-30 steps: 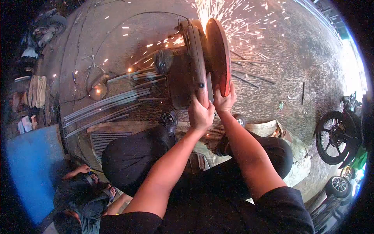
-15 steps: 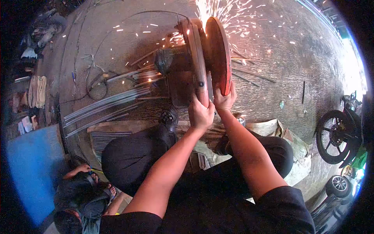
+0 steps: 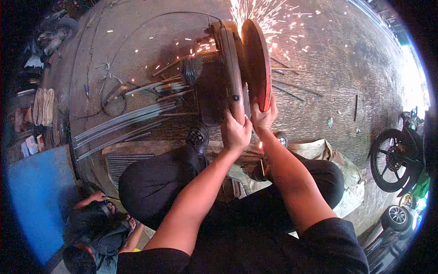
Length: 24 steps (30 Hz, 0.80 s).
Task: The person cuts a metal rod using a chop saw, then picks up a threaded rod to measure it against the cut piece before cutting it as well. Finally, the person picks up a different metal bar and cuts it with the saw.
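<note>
A dark cut-off saw (image 3: 207,91) stands on the floor in front of me, throwing bright sparks (image 3: 248,13) from its far end. My left hand (image 3: 236,132) is closed round the near end of the saw's long handle (image 3: 233,77). Beside it, my right hand (image 3: 264,116) grips the lower edge of a round red guard (image 3: 261,68), its fingers partly hidden behind the rim. The cutting point lies out of sight behind the handle and guard.
Grey metal rods (image 3: 125,121) lie left of the saw, with thinner rods (image 3: 296,86) on the right. A person (image 3: 98,228) crouches at lower left near a blue panel (image 3: 39,196). A motorcycle wheel (image 3: 390,160) stands at the right.
Both hands keep nearly the same place and hold. The spark spray has changed shape, and glowing streaks now show near my right forearm.
</note>
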Tool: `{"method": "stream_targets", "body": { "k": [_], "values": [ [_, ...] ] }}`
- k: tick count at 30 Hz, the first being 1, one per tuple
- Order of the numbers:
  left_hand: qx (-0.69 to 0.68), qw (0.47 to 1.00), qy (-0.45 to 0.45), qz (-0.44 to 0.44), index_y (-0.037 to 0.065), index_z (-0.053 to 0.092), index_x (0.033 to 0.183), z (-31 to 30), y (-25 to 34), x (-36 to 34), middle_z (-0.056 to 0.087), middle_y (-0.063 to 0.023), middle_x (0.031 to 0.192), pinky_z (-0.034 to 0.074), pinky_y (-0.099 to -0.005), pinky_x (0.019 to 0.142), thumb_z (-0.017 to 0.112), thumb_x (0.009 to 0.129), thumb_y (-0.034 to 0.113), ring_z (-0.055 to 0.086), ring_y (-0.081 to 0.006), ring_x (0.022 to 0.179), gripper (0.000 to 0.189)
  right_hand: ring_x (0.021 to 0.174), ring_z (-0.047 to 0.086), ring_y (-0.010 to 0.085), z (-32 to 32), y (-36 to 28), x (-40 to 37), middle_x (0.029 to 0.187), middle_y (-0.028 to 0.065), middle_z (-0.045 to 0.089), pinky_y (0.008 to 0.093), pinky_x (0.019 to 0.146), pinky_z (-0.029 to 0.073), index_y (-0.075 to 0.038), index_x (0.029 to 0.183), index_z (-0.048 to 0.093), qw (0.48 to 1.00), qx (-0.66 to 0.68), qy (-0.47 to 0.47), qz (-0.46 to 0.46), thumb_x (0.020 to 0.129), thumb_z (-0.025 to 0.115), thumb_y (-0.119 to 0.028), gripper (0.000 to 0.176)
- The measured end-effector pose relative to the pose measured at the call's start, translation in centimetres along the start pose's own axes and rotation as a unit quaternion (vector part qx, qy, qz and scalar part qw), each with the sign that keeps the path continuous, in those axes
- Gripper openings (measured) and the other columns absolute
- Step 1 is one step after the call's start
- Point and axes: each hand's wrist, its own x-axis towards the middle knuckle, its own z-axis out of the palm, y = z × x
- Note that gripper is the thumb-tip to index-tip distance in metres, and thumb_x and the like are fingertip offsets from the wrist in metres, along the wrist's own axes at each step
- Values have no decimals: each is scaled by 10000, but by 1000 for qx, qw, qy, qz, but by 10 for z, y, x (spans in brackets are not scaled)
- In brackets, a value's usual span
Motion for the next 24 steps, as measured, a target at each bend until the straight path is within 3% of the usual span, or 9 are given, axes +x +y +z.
{"method": "stream_targets", "body": {
  "k": [8,24],
  "values": [
    [12,1000,10,23,-53,453,995,4,-7,-2,572,-274,712,443,-516,603,631,727,180,569,-467,688,397,894,552,382,-3,-2,1,986,162,574,435,783,448,-60,1093,553,999,-41,-22,4,654,610,-181,459],
    [-5,1000,-3,16,-52,443,1025,0,-2,1,570,-289,756,452,-512,640,630,717,152,573,-463,726,414,880,570,379,0,2,0,941,182,589,419,768,461,-45,1075,561,1000,-27,8,-13,657,638,-163,441]
  ]
}}
